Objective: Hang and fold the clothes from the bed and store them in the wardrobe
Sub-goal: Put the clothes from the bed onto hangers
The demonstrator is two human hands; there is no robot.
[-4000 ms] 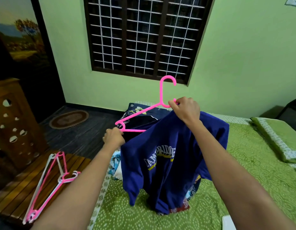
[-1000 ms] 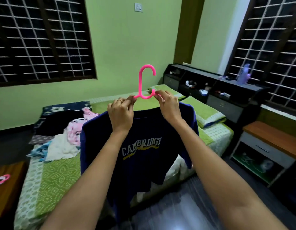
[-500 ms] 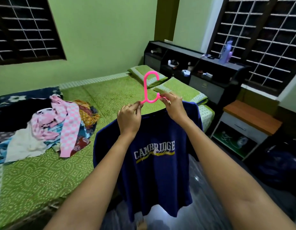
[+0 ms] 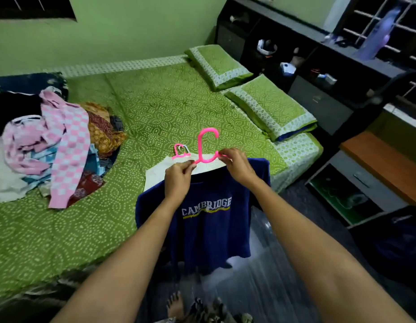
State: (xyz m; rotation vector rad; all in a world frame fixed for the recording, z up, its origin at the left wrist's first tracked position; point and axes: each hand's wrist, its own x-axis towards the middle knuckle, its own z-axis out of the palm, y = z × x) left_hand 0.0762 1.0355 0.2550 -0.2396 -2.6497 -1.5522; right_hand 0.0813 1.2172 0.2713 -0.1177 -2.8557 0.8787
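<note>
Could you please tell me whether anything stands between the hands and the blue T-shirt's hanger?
Nothing visible does: the left hand and right hand pinch the pink hanger at the collar of the blue T-shirt. A white garment lies on the bed behind it. The wardrobe is out of view.

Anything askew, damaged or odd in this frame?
Nothing damaged. The blue T-shirt hangs slanted on the pink hanger, lower below the left hand, which pinches the hanger by its hook, as does the right hand. An unfolded clothes heap lies on the bed.
</note>
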